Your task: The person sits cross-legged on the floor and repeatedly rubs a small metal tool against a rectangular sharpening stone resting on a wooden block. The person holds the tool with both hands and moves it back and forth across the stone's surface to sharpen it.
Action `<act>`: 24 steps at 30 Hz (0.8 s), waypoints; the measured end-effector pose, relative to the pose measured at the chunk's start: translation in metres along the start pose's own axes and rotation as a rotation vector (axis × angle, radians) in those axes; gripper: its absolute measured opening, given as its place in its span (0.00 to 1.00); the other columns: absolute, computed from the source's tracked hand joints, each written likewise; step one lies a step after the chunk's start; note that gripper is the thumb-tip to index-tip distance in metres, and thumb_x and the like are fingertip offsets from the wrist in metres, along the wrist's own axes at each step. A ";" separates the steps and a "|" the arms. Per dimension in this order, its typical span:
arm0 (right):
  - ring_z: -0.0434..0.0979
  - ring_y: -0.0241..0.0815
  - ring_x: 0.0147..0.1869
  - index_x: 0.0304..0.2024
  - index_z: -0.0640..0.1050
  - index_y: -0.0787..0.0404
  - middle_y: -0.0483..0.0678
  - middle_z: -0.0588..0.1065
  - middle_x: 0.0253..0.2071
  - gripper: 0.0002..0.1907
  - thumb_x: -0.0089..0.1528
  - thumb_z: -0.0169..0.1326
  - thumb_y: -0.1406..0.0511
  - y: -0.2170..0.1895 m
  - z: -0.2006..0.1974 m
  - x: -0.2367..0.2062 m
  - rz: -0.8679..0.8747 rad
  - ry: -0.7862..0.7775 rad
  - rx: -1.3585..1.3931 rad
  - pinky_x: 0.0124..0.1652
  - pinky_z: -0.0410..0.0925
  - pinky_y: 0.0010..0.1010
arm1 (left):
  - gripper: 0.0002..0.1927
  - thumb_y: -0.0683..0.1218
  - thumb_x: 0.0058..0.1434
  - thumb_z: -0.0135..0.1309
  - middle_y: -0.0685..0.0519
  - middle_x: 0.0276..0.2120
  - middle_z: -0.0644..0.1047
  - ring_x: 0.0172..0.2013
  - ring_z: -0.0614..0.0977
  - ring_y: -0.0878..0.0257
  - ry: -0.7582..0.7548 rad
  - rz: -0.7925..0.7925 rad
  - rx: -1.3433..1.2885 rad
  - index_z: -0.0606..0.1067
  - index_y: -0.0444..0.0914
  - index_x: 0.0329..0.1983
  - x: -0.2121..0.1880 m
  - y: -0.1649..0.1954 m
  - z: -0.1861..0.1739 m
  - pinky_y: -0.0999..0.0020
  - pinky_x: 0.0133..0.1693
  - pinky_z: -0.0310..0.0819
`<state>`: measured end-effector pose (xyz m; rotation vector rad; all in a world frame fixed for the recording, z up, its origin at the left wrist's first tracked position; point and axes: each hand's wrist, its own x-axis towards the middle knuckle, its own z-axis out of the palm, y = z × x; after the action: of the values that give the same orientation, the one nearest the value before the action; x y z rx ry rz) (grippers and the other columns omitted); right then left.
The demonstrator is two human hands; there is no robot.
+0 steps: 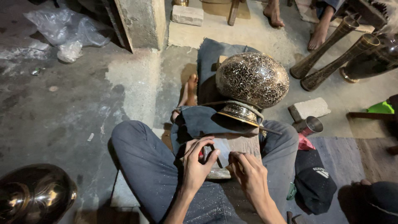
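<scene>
A bare concrete floor (62, 116) spreads around the seated person. An engraved metal pot (252, 79), round, dark and scroll-patterned, lies tilted on a cloth-draped wooden block (238, 143) between the knees; likely heavy, rigid and slick, best held by its flared base. The left hand (198, 164) pinches a thin tool (216, 156) in its grip; the right hand (248, 174) rests curled on the block, its grip holding nothing visible.

1. A floor-level metalcraft workshop: bare, stained concrete floor (62, 108) with a rough pillar (141, 23).
2. An engraved brass pot (252, 79) lies on its side on a wooden block (236, 143) between the seated person's knees.
3. Tall engraved vases (331, 39) lie nearby, with a polished metal vessel (35, 193).
4. Loose bricks (309, 108) lie about; another worker's bare feet (319, 35) show.
</scene>
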<state>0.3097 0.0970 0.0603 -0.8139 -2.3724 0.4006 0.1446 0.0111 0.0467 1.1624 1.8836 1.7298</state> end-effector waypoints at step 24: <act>0.77 0.52 0.33 0.41 0.79 0.59 0.51 0.76 0.33 0.12 0.54 0.61 0.69 0.002 0.001 0.007 -0.031 -0.002 -0.034 0.33 0.70 0.39 | 0.27 0.52 0.53 0.69 0.52 0.41 0.80 0.40 0.80 0.64 0.119 -0.255 -0.102 0.74 0.39 0.52 -0.007 -0.011 0.010 0.68 0.40 0.76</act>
<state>0.3054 0.1026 0.0621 -0.7922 -2.3962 0.3489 0.1529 0.0134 0.0324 0.7594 1.8911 1.7602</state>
